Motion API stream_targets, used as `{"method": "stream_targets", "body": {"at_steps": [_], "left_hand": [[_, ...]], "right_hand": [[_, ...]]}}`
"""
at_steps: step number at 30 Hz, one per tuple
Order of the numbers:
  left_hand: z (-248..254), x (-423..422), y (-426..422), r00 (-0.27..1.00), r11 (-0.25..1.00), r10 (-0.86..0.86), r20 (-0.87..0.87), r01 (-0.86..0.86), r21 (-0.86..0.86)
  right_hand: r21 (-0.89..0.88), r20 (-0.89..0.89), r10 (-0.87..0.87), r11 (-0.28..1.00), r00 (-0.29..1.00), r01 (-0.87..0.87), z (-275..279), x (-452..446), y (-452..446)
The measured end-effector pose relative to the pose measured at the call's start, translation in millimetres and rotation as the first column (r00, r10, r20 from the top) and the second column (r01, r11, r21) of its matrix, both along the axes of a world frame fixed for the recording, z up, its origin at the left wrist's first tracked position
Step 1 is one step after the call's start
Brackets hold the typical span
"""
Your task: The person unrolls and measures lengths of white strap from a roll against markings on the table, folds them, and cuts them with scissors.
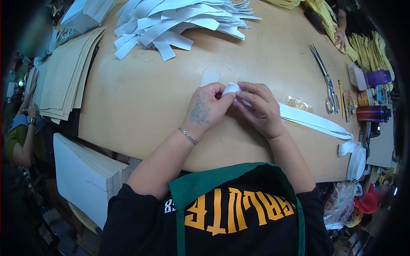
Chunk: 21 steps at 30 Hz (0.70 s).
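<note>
A long white band, flat like elastic or tape, runs across the table from a white roll at the right edge. Its end is bent over between my fingertips. My left hand pinches this end with thumb and forefinger. From the other side, my right hand grips the same band, its fingers partly covering it. Just beyond my left fingers lies a small pale rectangular piece. Clear tape or film lies beside the band.
White cut strips are heaped at the back. Scissors and a pencil lie right, near a dark tumbler. Stacked sheets stand left. Another person's hand rests on yellow cloth; another person works at left.
</note>
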<state>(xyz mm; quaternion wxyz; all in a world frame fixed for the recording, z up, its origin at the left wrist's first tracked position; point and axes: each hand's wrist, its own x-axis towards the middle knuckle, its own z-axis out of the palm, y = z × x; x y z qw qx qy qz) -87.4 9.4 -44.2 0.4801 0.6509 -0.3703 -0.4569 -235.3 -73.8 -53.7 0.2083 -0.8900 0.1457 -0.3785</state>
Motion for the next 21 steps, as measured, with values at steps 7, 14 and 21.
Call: {"method": "stream_targets", "body": {"at_steps": [7, 14, 21], "left_hand": [[-11.5, 18.8, -5.5, 0.995, 0.996, 0.090, -0.049, -0.090, 0.014], [-6.5, 46.0, -3.6, 0.889, 0.996, 0.086, 0.449, -0.086, -0.020], [-20.3, 50.5, 4.4, 0.624, 0.937, 0.132, 0.770, 0.174, -0.302]], "right_hand": [[-0.066, -0.012, 0.045, 0.997, 0.999, -0.046, -2.0, 19.7, -8.3], [-0.072, -0.169, -0.020, 0.997, 0.985, 0.007, -2.5, 13.9, -12.5], [-0.069, -0.240, -0.022, 0.998, 0.971, 0.005, -0.1, 20.1, -12.4]]}}
